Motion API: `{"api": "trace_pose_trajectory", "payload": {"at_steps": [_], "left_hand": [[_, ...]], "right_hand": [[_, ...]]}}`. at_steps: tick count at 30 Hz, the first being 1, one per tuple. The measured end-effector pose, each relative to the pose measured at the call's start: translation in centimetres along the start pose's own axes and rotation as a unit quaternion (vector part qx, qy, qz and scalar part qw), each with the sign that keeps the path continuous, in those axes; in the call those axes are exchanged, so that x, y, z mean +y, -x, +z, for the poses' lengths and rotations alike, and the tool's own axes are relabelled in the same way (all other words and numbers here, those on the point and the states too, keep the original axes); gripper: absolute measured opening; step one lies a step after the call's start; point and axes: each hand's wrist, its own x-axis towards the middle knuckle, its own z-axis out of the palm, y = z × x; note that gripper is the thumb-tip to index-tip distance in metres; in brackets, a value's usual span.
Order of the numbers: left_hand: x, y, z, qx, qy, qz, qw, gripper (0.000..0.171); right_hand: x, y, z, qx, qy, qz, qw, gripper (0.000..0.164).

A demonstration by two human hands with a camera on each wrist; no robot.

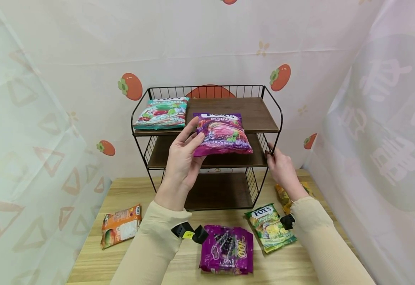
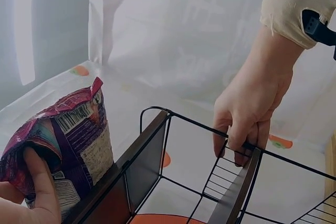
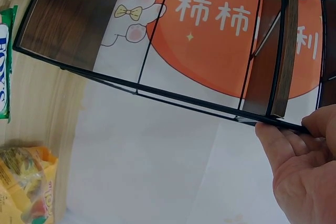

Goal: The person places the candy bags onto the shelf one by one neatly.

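Note:
My left hand (image 1: 183, 160) pinches the left edge of a purple bag of Fox's Berries candy (image 1: 225, 136), thumb in front. In the head view the bag overlaps the front of the top board of a three-tier shelf rack (image 1: 229, 107) with a black wire frame. The left wrist view shows the back of the candy bag (image 2: 86, 140) close to the edge of the top board. My right hand (image 1: 281, 168) grips the rack's right side post near the middle board; in the right wrist view its thumb and fingers (image 3: 275, 145) close around the black frame.
A teal Mint Blossom candy bag (image 1: 164, 113) lies on the top board's left. On the wooden table are an orange bag (image 1: 122, 225) at left, a purple bag (image 1: 227, 249) in front, a green Fox's bag (image 1: 269, 227) and a yellow bag (image 1: 283, 198) at right.

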Motion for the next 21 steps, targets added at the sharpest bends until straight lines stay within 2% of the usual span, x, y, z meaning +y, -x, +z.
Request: {"api": "trace_pose_trajectory", "payload": {"at_steps": [4, 8, 16, 21], "left_hand": [[0.0, -0.1, 0.1, 0.014, 0.001, -0.01, 0.9999, 0.034], [0.1, 0.1, 0.1, 0.011, 0.006, -0.011, 0.9999, 0.034], [0.6, 1.1, 0.5, -0.071, -0.007, 0.002, 0.9974, 0.052], [0.7, 1.6, 0.9, -0.092, -0.027, 0.012, 0.9953, 0.066]], "right_hand": [[-0.1, 0.0, 0.0, -0.005, 0.0, 0.005, 1.0, 0.045], [-0.2, 0.0, 0.0, -0.007, 0.001, 0.007, 1.0, 0.045], [-0.1, 0.1, 0.0, -0.002, -0.002, 0.003, 1.0, 0.044], [0.1, 0.1, 0.0, 0.012, 0.001, -0.01, 1.0, 0.043]]}}
